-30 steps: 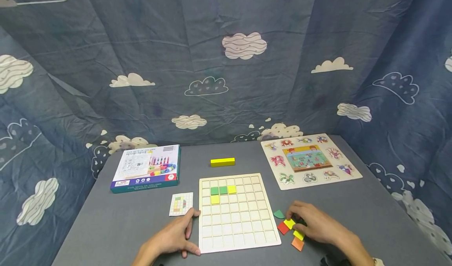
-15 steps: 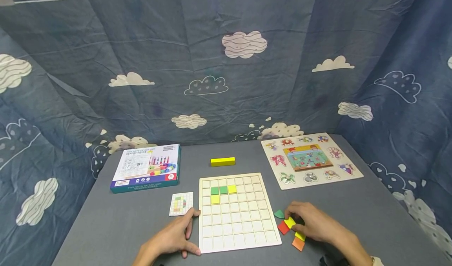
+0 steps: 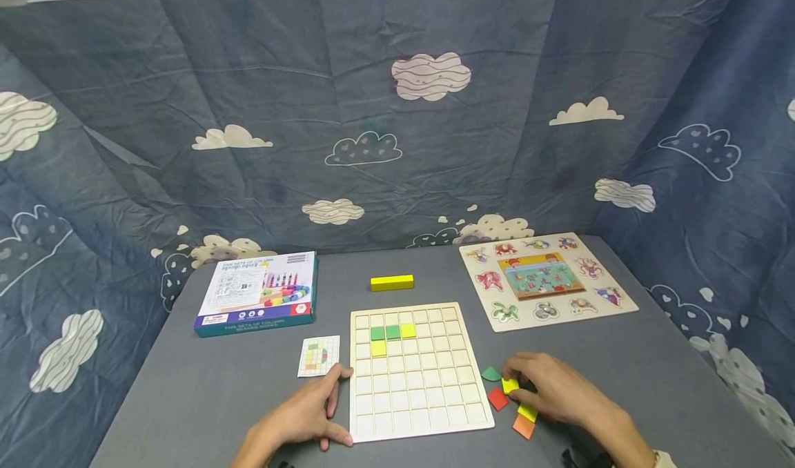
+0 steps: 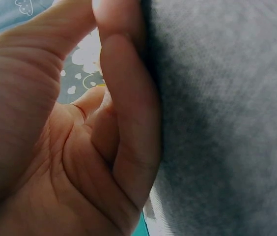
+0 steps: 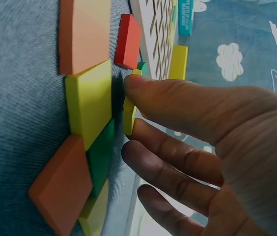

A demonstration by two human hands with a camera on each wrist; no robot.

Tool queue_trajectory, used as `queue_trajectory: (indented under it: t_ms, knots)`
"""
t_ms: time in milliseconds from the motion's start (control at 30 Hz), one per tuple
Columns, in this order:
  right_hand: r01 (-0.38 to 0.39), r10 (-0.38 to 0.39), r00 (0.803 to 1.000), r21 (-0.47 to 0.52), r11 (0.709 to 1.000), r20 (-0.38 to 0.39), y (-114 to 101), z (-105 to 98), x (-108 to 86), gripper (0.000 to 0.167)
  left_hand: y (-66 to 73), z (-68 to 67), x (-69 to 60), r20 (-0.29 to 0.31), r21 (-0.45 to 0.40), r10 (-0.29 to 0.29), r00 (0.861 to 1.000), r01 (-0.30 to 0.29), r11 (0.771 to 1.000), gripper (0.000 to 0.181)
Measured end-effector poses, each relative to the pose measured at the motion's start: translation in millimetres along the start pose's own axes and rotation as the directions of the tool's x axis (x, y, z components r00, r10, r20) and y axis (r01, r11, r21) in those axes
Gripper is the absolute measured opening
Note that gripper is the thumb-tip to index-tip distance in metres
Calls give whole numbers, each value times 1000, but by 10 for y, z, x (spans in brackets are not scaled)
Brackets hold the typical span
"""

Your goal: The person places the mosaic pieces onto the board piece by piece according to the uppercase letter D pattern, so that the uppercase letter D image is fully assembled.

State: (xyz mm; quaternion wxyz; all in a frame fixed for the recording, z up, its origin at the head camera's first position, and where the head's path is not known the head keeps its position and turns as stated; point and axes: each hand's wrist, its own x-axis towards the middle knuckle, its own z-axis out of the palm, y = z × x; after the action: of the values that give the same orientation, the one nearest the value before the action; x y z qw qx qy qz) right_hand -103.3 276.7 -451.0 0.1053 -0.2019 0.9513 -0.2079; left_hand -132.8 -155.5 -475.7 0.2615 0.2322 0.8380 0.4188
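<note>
My right hand [image 3: 562, 393] pinches a square yellow tile [image 5: 129, 122] between thumb and forefinger, beside a small pile to the right of the board. Around it lie a red tile [image 3: 497, 399], a green quarter-round piece [image 3: 491, 373], another yellow tile [image 3: 527, 413] and an orange tile [image 3: 524, 426]. More tiles under the hand show in the right wrist view, including a green one [image 5: 100, 157]. The pale wooden grid board [image 3: 422, 402] bears two green and two yellow tiles at its upper left. My left hand [image 3: 301, 413] touches the board's left edge with thumb and forefinger spread.
A small pattern card [image 3: 319, 356] lies left of the board, with a boxed game [image 3: 257, 295] behind it. A yellow bar [image 3: 392, 283] lies beyond the board. At the back right is an animal picture puzzle [image 3: 478, 302]. A cloud-print curtain surrounds the table.
The yellow tile in my right hand has shifted slightly, apart from the red tile now. My left hand and the tiles on the board stay where they were.
</note>
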Motion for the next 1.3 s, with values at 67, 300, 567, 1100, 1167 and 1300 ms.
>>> queue_trajectory:
  t_ms: [67,300,567,1100,1167,1300]
  knots:
    - [2,-2,1000,-1,1000,-4,-12,-9,5,18,-2,-3,2,-3,7,7,1000,-7,1000,92]
    - [9,-10,1000,-31,999,-14,-128,-70,52,16,6,-7,3,0,6,3,1000,-3,1000,91]
    - [115,-117,990,-37,993,-74,-225,-79,139,16,-10,-7,6,-2,9,4,1000,-4,1000,91]
    - [179,-186,979,-90,980,-80,-493,-75,359,14,-30,-10,18,-7,26,12,1000,-12,1000,92]
    - [194,-201,977,-99,976,-70,-518,-75,393,14,-25,-9,16,-8,32,19,1000,-18,999,92]
    - [219,-226,972,-108,970,-55,-580,-74,481,12,-17,-11,4,-7,23,26,1000,-26,999,93]
